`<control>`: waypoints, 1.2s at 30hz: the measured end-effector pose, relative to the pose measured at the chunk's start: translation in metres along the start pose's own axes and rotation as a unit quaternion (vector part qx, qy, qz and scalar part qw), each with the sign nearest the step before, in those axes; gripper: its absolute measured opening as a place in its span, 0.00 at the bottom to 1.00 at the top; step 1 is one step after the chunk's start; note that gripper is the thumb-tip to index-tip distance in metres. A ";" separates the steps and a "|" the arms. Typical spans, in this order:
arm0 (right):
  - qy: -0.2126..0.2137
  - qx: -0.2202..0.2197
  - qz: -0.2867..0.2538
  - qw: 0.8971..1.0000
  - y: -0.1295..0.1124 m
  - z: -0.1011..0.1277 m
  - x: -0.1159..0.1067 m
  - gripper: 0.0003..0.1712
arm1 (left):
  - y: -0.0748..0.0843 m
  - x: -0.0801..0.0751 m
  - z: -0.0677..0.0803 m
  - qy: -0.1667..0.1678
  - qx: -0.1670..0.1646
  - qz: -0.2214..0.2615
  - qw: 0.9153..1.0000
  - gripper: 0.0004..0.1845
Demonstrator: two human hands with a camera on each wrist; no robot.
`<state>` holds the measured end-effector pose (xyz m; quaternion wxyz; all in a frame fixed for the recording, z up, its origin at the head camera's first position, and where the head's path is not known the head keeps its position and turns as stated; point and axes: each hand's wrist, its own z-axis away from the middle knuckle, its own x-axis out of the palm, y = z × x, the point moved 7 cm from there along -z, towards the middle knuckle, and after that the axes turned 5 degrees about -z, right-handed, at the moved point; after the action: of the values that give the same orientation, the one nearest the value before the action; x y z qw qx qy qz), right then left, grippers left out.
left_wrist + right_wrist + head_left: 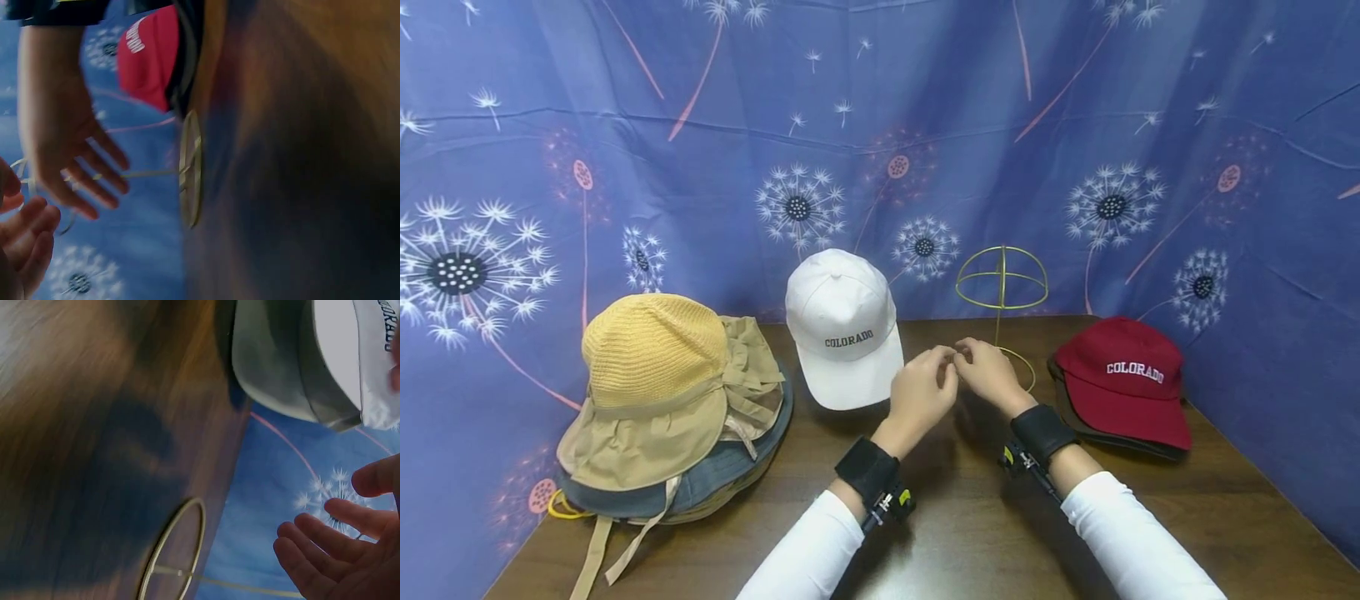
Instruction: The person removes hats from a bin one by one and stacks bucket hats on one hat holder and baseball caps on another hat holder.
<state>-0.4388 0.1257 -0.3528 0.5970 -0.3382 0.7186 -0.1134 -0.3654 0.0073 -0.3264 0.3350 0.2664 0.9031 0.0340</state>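
My left hand [923, 392] and right hand [992, 377] are raised in front of a gold wire hat stand [1002, 305], fingertips close together. Nothing shows between the fingers of either one. In the left wrist view the left fingers [31, 240] are loosely bent, beside the hanging right hand [56, 134]. Relaxed and slightly spread, the right fingers [325, 540] appear in the right wrist view. The stand's round base [191, 169] rests on the table, and its dome is bare. Left of the hands sits a white cap [842, 321] lettered COLORADO; whatever supports it is hidden.
A red COLORADO cap [1123, 375] lies on top of a dark cap at the right. On the left, a yellow and beige hat [655, 367] tops a pile of hats with straps hanging down. A blue dandelion-print cloth [715, 192] hangs behind the wooden table [955, 533].
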 end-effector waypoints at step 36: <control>0.124 0.198 0.073 0.970 0.150 0.079 -0.138 0.36 | 0.090 0.160 0.022 -0.229 -0.367 0.384 0.816 0.28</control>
<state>-0.4098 0.3421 -0.3511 0.5652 -0.1435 0.7728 -0.2505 -0.4122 0.1622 -0.4158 0.5652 0.4488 0.5449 0.4269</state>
